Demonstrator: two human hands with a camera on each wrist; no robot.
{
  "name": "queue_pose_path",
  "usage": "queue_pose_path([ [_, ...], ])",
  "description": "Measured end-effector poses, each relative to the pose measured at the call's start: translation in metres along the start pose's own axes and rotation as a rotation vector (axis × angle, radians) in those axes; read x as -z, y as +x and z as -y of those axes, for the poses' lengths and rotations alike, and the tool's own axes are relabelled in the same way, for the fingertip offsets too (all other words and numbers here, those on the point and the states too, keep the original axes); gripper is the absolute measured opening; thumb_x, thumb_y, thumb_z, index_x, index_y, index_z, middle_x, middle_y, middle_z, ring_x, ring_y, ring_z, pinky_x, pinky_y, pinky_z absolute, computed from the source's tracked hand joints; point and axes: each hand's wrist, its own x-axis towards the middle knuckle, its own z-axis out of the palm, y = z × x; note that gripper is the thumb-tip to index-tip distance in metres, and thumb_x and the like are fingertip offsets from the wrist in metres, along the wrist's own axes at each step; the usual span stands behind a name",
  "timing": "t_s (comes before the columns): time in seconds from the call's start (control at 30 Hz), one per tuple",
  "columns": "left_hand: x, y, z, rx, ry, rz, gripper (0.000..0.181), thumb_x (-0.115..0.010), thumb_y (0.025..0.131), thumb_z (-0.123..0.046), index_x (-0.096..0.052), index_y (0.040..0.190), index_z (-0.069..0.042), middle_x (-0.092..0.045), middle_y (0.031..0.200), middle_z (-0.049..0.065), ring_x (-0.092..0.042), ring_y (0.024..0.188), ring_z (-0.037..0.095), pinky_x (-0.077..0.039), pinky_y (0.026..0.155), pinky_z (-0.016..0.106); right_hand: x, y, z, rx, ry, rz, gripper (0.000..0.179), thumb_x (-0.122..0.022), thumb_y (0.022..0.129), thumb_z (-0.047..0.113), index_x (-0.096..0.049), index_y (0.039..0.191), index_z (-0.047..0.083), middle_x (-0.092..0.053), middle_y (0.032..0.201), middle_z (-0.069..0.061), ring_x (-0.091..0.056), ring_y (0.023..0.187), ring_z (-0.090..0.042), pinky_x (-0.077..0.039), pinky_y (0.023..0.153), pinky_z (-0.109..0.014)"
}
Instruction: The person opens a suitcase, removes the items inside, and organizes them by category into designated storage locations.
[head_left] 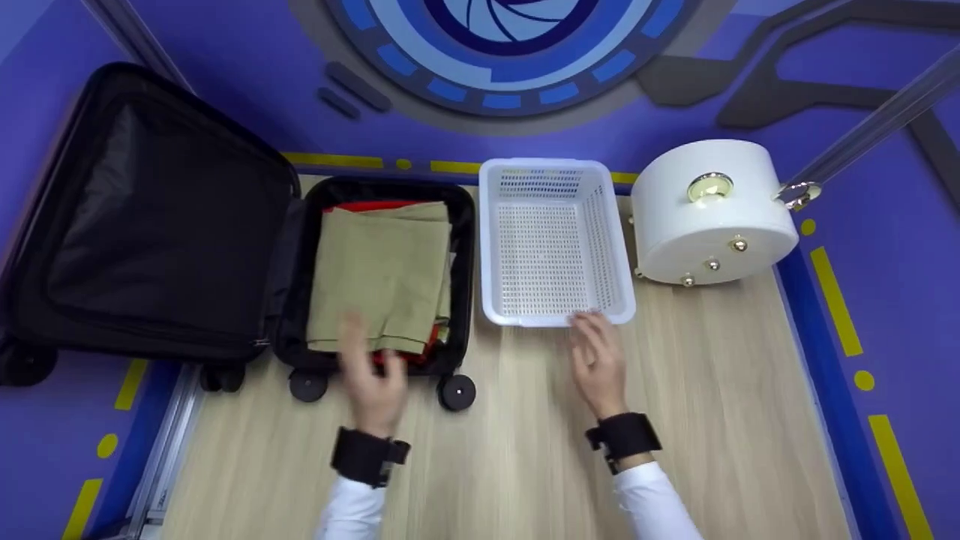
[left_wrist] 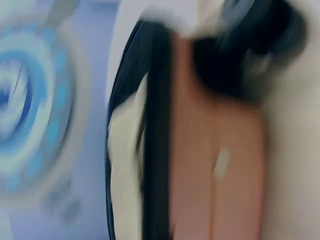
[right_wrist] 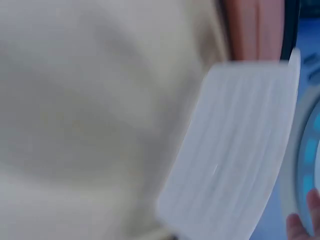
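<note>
An open suitcase (head_left: 463, 277) holds a folded khaki garment (head_left: 382, 270), with red cloth (head_left: 375, 205) showing from under it. Over the suitcase's front edge is my left hand (head_left: 375, 386), blurred, its fingers extended above the near end of the garment and nothing in its grasp. My right hand (head_left: 602, 367) has its fingertips right at the front rim of a white plastic basket (head_left: 536, 255), fingers loosely bent and holding nothing. The basket has slotted walls and no contents. In the left wrist view, the suitcase's pinkish shell (left_wrist: 220, 185) stands beside the garment (left_wrist: 125, 170).
The suitcase's black-lined lid (head_left: 165, 225) leans open at the left. Right of the basket stands a white drum-shaped case (head_left: 712, 217) with gold-coloured fittings. Black wheels (head_left: 456, 391) project toward me over the wood-grain table (head_left: 517, 450). A blue patterned wall (head_left: 480, 135) closes the back.
</note>
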Motion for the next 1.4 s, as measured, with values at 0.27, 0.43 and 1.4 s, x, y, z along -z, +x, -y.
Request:
queue_pose_path([
  [0.27,-0.07,-0.029,-0.028,-0.325,0.341,0.707,0.062,-0.068,0.084,-0.01,-0.057,0.146,-0.006,-0.051,0.156,0.012,-0.045,0.144,0.036,-0.035,0.116,0.06,0.025,-0.007,-0.029,-0.087,-0.337,0.228,0.053,-0.075,0.091,0.005,-0.063,0.142,0.009,-0.056,0.147,-0.018,-0.04,0.144,-0.045,-0.025,0.118,-0.068],
  [0.43,-0.097,-0.036,-0.03,-0.266,0.561,0.915,0.073,-0.069,0.09,-0.019,-0.044,0.158,-0.014,-0.035,0.167,0.007,-0.032,0.153,0.031,-0.026,0.121,0.059,0.027,-0.013,-0.027,-0.126,-0.359,0.286,0.055,-0.076,0.091,0.005,-0.062,0.144,0.013,-0.051,0.153,-0.016,-0.034,0.149,-0.043,-0.02,0.119,-0.068],
  [1.4,-0.053,-0.062,-0.021,-0.264,0.326,0.774,0.052,-0.073,0.083,-0.012,-0.064,0.135,-0.01,-0.055,0.144,0.006,-0.049,0.135,0.029,-0.038,0.107,0.057,0.044,-0.057,0.012,-0.033,-0.202,0.134,0.046,-0.078,0.079,-0.008,-0.073,0.123,0.004,-0.063,0.132,-0.018,-0.052,0.125,-0.042,-0.037,0.107,-0.051],
])
